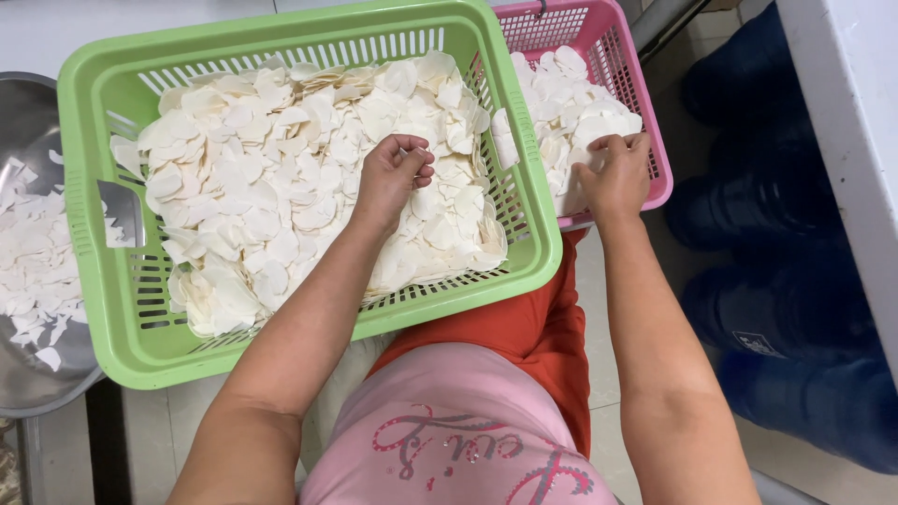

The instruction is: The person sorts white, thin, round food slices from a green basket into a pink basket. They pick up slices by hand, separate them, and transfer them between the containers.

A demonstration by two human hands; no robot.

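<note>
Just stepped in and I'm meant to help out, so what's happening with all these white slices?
A seated person is working through thin white slices by hand. The left hand is in the green basket, fingers pinched on a slice atop its pile of slices. The right hand rests on the slices in the pink basket beside it. A metal bowl on the left holds broken white pieces. Blue jugs stand on the floor to the right.

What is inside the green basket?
The green basket holds a heap of thin white slices, with the left hand resting on them, fingers pinched. The heap hides most of the basket floor and any lower slices.
</note>
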